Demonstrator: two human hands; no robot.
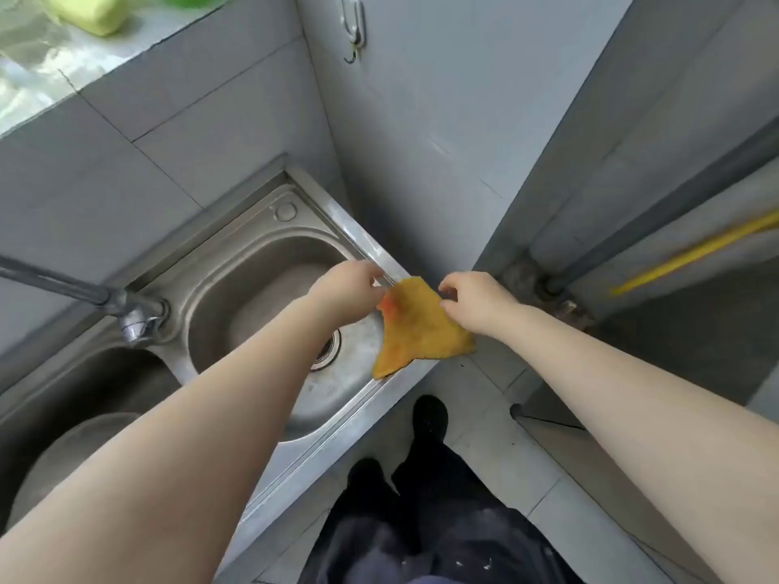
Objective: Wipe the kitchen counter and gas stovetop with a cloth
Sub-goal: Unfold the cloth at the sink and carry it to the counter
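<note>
A yellow-orange cloth [419, 328] hangs over the right rim of a steel sink [261, 284], draping across its edge. My left hand [347, 290] pinches the cloth's upper left corner. My right hand [472, 299] pinches its upper right corner. The cloth is spread between both hands, its lower end lying on the sink's rim. No stovetop is in view.
A tap [126, 311] stands at the sink's left, beside a second basin [80, 419]. Tiled walls meet in a corner behind, with a metal hook [354, 31] on the right one. A yellow pole [695, 252] leans at the right. My feet [430, 419] stand on a tiled floor.
</note>
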